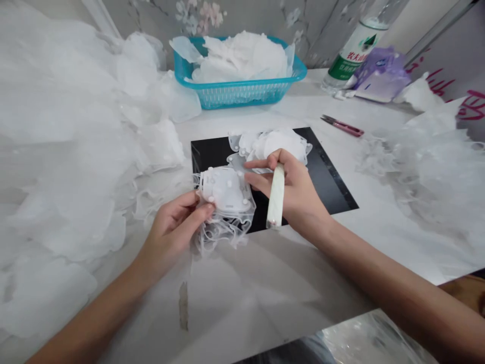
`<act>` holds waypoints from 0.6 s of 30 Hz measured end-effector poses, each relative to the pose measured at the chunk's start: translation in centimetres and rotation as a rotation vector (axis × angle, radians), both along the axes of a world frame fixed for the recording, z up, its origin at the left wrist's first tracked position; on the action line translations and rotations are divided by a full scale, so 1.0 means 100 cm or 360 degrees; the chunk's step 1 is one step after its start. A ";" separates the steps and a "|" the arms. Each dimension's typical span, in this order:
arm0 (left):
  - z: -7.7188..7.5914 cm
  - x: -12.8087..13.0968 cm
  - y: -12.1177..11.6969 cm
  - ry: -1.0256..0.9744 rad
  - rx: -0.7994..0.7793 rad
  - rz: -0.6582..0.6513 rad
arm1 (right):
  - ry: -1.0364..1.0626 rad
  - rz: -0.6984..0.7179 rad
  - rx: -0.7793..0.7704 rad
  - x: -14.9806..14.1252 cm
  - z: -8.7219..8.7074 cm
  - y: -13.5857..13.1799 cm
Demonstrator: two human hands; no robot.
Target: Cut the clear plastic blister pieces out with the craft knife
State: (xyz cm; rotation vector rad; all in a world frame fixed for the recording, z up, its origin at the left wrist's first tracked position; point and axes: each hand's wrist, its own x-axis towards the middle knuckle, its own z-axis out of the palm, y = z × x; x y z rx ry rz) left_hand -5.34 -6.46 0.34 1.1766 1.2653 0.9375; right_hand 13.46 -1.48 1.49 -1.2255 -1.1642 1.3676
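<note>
My left hand (176, 225) pinches the lower left edge of a small white organza flower piece (226, 194) set with tiny white beads. It lies on the front left corner of a black mat (326, 177). My right hand (288, 189) is closed round a pale cylindrical stick (276, 194) that points down toward me. Its fingertips touch the right edge of the flower piece. Just beyond my right hand, more white petal pieces (282, 141) lie on the mat.
A teal basket (235, 91) of white petals stands at the back. Heaps of white tulle (68, 151) fill the left side, and more tulle (428, 167) lies at the right. Pink snips (343, 126), a plastic bottle (358, 45) and a purple packet (381, 73) sit at the back right.
</note>
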 end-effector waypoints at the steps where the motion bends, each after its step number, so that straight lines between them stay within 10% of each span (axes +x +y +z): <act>1: 0.000 0.000 0.000 -0.0004 -0.0004 0.0026 | -0.0082 -0.0021 0.0098 0.001 0.000 0.000; 11: 0.001 0.001 0.001 -0.0090 -0.0071 0.0154 | -0.0723 0.0655 0.0927 0.003 -0.003 -0.004; 18: 0.004 0.003 0.000 0.0266 -0.0042 0.0032 | -0.1009 0.0699 0.1238 0.001 -0.014 -0.007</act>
